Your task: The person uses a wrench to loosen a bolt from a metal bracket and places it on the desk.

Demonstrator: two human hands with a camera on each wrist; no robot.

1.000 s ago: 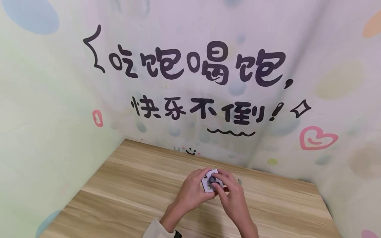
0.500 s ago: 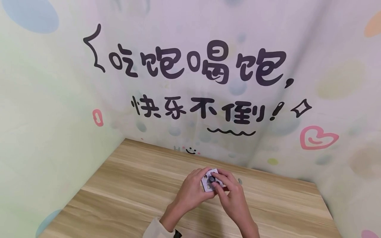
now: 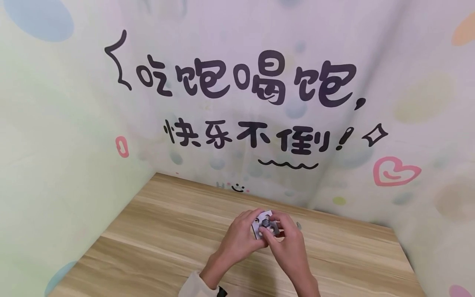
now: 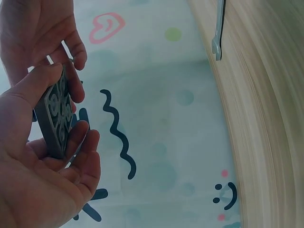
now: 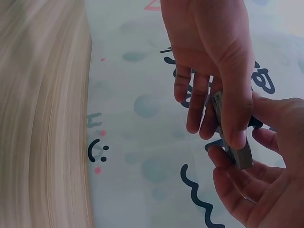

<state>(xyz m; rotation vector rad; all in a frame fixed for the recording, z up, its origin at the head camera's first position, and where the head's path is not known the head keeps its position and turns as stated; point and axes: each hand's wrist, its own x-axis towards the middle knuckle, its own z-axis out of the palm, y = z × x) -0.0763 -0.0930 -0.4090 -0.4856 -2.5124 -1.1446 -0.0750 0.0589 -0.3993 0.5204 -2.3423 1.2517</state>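
Right hand nearer square metal plate

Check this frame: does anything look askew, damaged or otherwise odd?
Nothing stands out. Both hands hold a small grey plate above the wooden table; a small wrench lies flat on the table nearby.

Both hands are up close together over the middle of the desk, forearms coming in from the bottom edge, a pale sleeve cuff on the left wrist. The left hand is curled, thumb lying along one edge and fingers cupped underneath, gripping a small flat plate. The right hand comes in from the other side, thumb and fingers bent and pinching at the plate's face.
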